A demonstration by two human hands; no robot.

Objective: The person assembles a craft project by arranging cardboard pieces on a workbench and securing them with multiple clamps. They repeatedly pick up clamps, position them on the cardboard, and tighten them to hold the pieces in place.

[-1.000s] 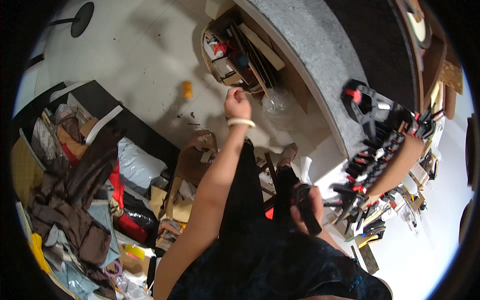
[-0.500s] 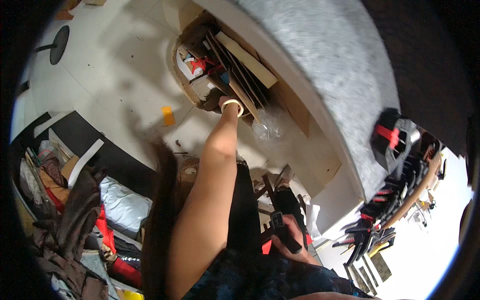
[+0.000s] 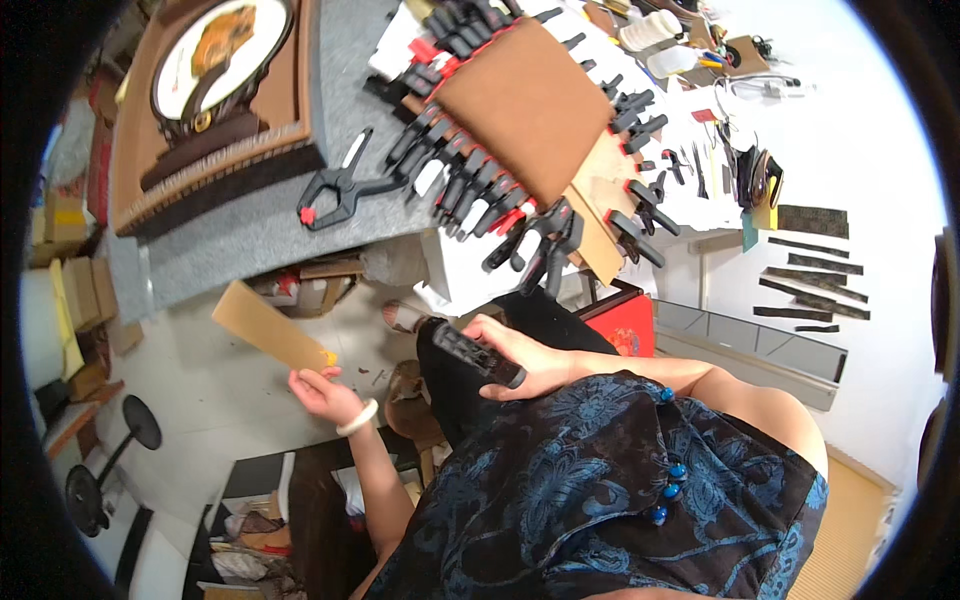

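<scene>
Keeping apart the left hand (image 3: 326,395), now gripping a tan board (image 3: 268,328), unlike a second ago, and the right hand (image 3: 528,362), still clutching a black object (image 3: 474,354).

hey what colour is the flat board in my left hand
The board is tan, best seen in the head view.

Sleeveless black top (image 3: 590,470) patterned with blue flowers and scrolling leaves; glossy blue beads (image 3: 678,471), at least 4, run down its edge toward 4 o'clock. Plain black trousers (image 3: 560,322). Smooth cream bangle (image 3: 357,418), between 7 and 8 o'clock.
</scene>
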